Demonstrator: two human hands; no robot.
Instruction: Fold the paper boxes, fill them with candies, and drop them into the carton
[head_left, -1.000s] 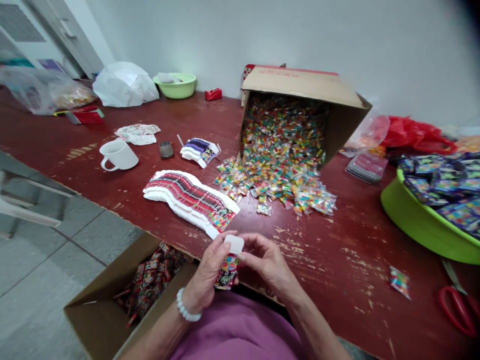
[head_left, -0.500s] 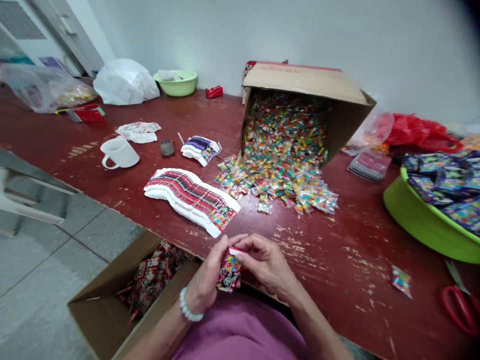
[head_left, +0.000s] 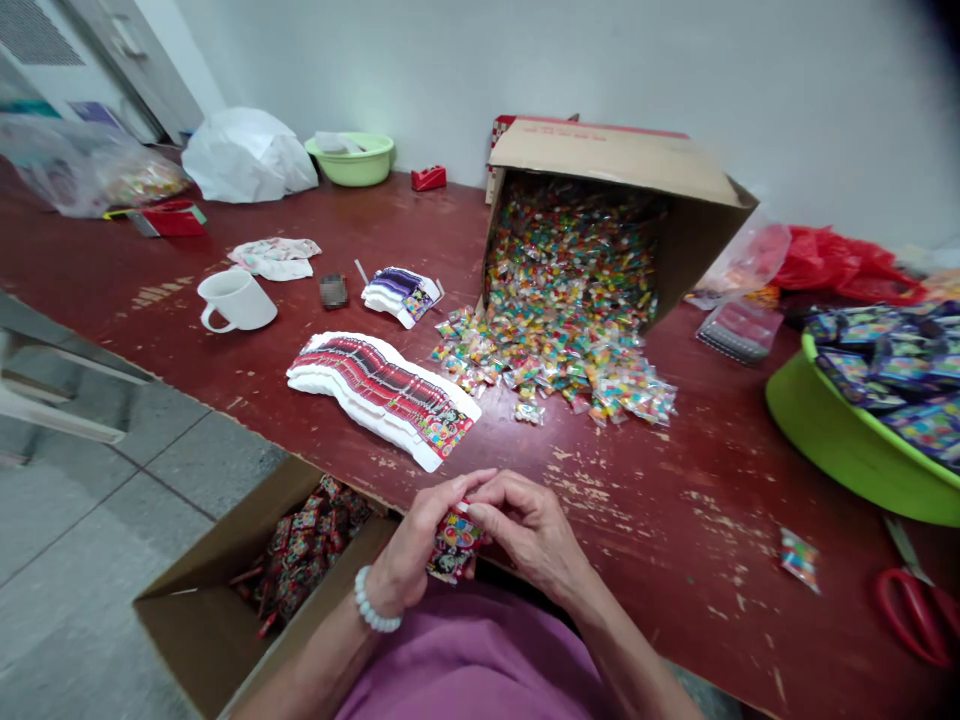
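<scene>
My left hand and my right hand are both closed around a small red printed packet at the near table edge, above my purple top. The fingertips of both hands press on the packet's top. A fanned stack of flat red-and-white printed cards lies just beyond my hands. Further back, a tipped cardboard box spills a heap of small colourful wrapped sweets onto the red table.
An open carton of red packets sits below the table edge at left. A white mug, a small purple card stack, a green tub of blue packets, red scissors and one loose sweet bag are on the table.
The white flap that stood up above the packet has been folded down; my fingers have closed over the packet's top. The packet sits slightly lower in my hands.
</scene>
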